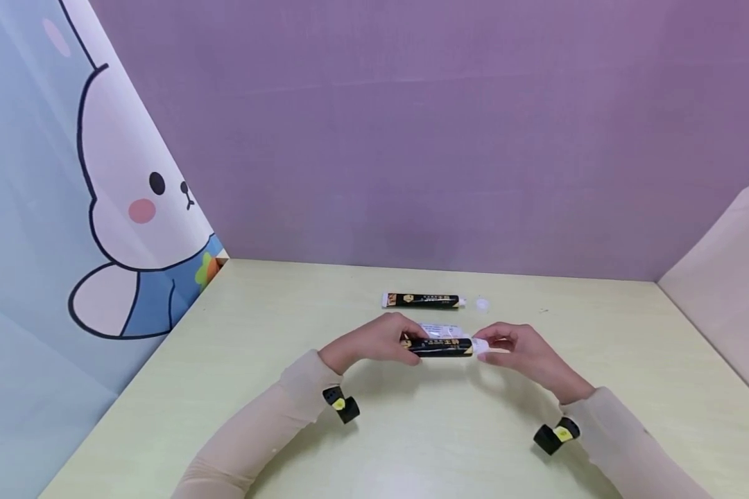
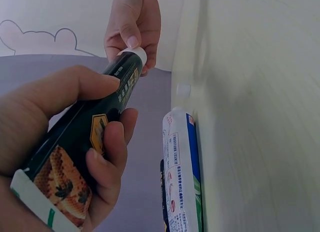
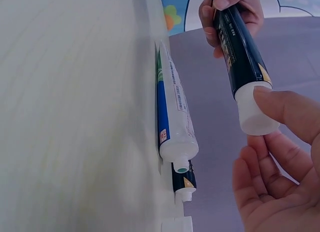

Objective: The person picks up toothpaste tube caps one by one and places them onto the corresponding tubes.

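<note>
My left hand (image 1: 383,339) grips a black toothpaste tube (image 1: 443,347) near its flat crimped end, fingers curled round the body. That tube lies roughly level above the table and points right. At its other end, the right hand (image 1: 530,353) pinches the white cap (image 3: 256,112) with the thumb on top and a finger beneath. Just behind lies a white and blue toothpaste tube (image 3: 175,107), its nozzle bare; the held tube partly hides it in the head view. A second black toothpaste tube (image 1: 424,301), also with a bare nozzle, lies farther back.
A loose white cap (image 1: 482,304) sits on the pale table (image 1: 599,333), right of the rear black tube. Behind the table rises a purple panel (image 1: 437,138). On the left hangs a blue cloth (image 1: 25,242) with a cartoon rabbit; a pale panel (image 1: 730,277) stands right.
</note>
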